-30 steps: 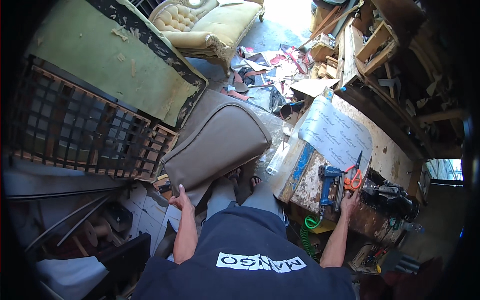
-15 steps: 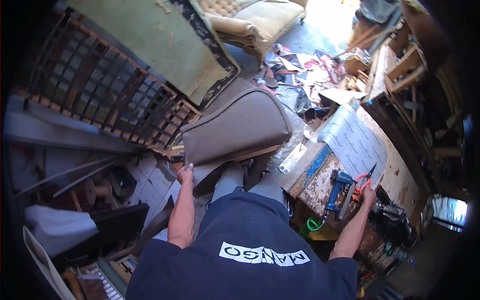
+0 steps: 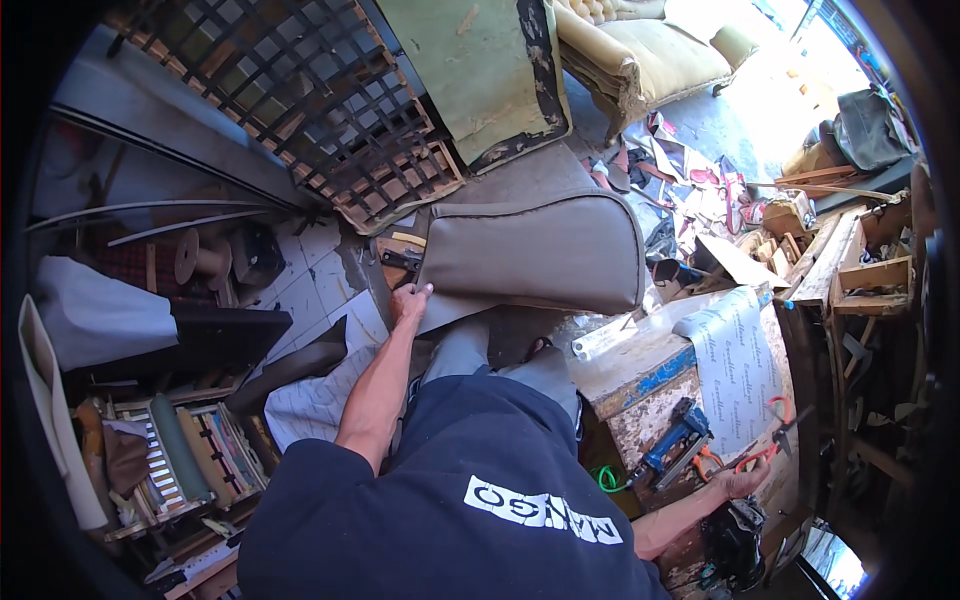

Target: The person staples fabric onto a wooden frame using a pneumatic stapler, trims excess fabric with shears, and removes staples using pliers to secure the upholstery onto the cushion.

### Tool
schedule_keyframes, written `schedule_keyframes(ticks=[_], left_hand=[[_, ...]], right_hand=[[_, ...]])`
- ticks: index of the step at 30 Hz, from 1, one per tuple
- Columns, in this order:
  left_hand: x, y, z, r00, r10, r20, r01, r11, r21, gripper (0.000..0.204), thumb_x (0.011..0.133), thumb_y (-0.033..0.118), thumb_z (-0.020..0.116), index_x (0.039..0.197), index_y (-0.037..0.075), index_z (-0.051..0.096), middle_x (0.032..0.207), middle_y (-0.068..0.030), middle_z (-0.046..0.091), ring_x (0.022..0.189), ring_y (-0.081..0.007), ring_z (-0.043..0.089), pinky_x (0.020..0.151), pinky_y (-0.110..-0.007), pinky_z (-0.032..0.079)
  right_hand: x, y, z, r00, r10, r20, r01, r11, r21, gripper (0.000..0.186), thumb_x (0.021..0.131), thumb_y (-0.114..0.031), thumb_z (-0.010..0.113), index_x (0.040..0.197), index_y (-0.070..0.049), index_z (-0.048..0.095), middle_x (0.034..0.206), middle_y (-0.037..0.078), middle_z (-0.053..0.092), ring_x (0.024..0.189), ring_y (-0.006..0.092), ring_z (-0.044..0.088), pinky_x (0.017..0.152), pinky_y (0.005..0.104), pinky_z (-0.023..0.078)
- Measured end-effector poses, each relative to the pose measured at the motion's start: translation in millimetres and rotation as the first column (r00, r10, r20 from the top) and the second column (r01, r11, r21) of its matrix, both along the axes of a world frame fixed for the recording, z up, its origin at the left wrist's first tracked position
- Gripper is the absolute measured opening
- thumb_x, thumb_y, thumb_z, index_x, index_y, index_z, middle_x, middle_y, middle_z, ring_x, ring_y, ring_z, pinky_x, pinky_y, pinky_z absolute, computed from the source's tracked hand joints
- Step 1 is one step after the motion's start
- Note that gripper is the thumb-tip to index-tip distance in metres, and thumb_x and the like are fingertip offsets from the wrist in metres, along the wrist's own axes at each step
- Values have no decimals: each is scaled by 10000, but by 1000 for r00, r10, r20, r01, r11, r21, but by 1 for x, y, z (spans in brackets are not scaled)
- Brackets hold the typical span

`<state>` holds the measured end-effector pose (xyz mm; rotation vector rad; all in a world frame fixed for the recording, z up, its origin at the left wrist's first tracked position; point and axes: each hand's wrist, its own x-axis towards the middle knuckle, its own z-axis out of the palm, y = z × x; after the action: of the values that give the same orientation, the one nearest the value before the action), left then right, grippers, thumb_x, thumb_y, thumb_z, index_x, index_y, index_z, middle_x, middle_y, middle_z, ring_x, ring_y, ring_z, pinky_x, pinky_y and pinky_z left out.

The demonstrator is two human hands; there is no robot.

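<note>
Brown and leather-like, the padded panel point(image 3: 530, 252) at the worker's twelve o'clock has its near-left corner pinched in the left hand's point(image 3: 408, 304) grip, best held steady, while the right hand's point(image 3: 742, 481) grip grasps orange-handled scissors point(image 3: 780, 436) at three o'clock, best angled clear of it.

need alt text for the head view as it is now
A person's left hand grips a corner of a brown upholstered panel; the right hand holds orange-handled scissors over a worn workbench where a blue staple gun lies.
</note>
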<state>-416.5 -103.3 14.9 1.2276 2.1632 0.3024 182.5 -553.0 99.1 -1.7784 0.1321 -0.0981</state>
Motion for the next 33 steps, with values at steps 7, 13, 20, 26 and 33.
schedule_keyframes(ticks=[7, 13, 20, 26, 33], left_hand=[[-31, 8, -13, 923, -369, -106, 377, 925, 57, 519, 884, 506, 748, 792, 4, 658, 846, -202, 672, 811, -388, 642, 758, -495, 480], [-79, 26, -28, 801, -585, 125, 559, 807, 190, 498, 897, 418, 774, 729, -9, 579, 750, -158, 586, 718, -344, 591, 696, -460, 465], [-77, 31, -17, 718, -657, 231, 575, 746, 336, 446, 868, 352, 816, 714, -15, 616, 717, -146, 582, 656, -324, 587, 629, -435, 462], [-65, 31, -18, 754, -547, 363, 515, 836, 189, 477, 860, 404, 827, 697, -5, 642, 705, -138, 587, 643, -321, 586, 632, -451, 453], [-85, 46, -39, 672, -694, 258, 570, 707, 419, 340, 835, 238, 848, 721, -17, 655, 1032, -179, 628, 849, -336, 632, 805, -436, 508]], right_hand=[[-78, 126, 130, 947, 109, 302, -302, 622, 722, 720, 887, -262, 613, 1515, 40, 432, 1575, 242, 443, 1420, 437, 454, 1236, 646, 279], [-147, 201, 153, 935, 193, 298, -354, 446, 822, 652, 873, -259, 645, 1444, 32, 522, 1525, 259, 484, 1350, 417, 514, 1195, 550, 365], [-349, 285, 100, 862, 492, -121, -216, 572, 791, 462, 1051, -445, 550, 1268, -46, 639, 1267, 160, 630, 884, 234, 554, 634, 279, 457], [-514, 333, 76, 656, 653, -379, -166, 615, 771, 456, 1037, -489, 575, 1284, -106, 587, 1188, 138, 648, 894, 222, 634, 731, 303, 496], [-582, 331, 15, 485, 742, -462, -97, 571, 816, 846, 890, -442, 825, 1530, -59, 426, 1276, 107, 607, 946, 205, 637, 807, 320, 516]])
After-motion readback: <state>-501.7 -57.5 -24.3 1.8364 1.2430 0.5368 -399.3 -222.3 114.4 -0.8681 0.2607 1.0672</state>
